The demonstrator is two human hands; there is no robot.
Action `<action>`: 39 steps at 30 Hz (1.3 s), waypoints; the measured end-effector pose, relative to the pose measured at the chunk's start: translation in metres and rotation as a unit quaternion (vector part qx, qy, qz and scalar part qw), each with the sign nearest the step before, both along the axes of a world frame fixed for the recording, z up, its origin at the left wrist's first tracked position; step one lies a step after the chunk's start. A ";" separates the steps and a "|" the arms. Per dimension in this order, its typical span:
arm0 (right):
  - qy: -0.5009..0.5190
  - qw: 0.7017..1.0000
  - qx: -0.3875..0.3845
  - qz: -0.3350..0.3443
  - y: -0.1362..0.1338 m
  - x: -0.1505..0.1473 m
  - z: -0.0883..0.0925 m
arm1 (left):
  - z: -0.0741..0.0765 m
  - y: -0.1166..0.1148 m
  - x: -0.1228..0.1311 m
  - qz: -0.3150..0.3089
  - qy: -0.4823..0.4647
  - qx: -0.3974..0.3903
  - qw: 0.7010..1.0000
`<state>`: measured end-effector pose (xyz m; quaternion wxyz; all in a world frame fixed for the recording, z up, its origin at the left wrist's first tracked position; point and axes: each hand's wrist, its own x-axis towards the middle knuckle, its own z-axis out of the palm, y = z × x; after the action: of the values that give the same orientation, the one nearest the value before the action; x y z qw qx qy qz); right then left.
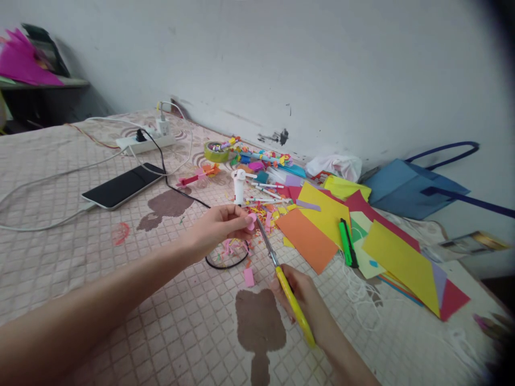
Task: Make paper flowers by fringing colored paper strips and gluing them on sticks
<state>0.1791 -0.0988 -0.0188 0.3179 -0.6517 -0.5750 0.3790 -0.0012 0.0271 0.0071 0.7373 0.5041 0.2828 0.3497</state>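
Observation:
Between the thumb and fingers of my left hand (227,222) is a small pink paper piece (251,221). My right hand (300,292) grips yellow-handled scissors (295,305), whose metal blades point up toward the pink piece and lie close beside it. Whether the blades touch the paper is too small to tell. A pink paper scrap (249,277) lies on the patterned cloth below the blades. Behind my left hand stands a white glue gun (238,187), with colourful paper clippings (263,214) near its base.
Coloured sheets (308,238), a green cutter (348,244) and white string (362,295) lie at the right. A blue bag (414,187) is against the wall. At the left are a tablet (124,185), a power strip (148,143) and cables. Green tape (216,152) lies further back.

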 end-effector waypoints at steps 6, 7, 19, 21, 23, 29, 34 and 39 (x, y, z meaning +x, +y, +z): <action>-0.002 1.000 -0.007 -0.007 -0.001 0.000 -0.003 | -0.003 0.002 0.000 0.014 -0.011 -0.007 1.000; -0.001 1.000 -0.009 -0.005 -0.002 0.000 -0.004 | -0.003 0.002 0.000 0.017 -0.015 -0.008 1.000; -0.063 0.997 0.026 0.021 0.000 0.000 -0.004 | 0.002 0.002 -0.001 0.020 0.001 -0.003 1.000; -0.060 0.998 0.009 0.014 0.000 -0.001 -0.003 | 0.002 0.001 -0.001 0.017 0.000 -0.004 1.000; -0.051 0.999 -0.001 0.011 -0.001 -0.002 -0.002 | 0.002 0.000 -0.001 0.017 -0.002 -0.007 1.000; -0.023 1.000 -0.007 0.008 -0.001 -0.005 0.001 | 0.003 0.000 0.000 0.022 -0.001 -0.015 1.000; -0.013 1.000 -0.012 0.000 -0.001 -0.006 0.002 | 0.000 0.002 -0.001 0.016 -0.009 -0.009 1.000; -0.008 1.000 -0.009 -0.005 -0.002 -0.006 0.000 | -0.001 0.004 -0.001 0.027 -0.009 -0.009 1.000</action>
<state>0.1735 -0.1006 -0.0185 0.3089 -0.6608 -0.5707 0.3772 -0.0020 0.0309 0.0062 0.7349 0.4863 0.2924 0.3714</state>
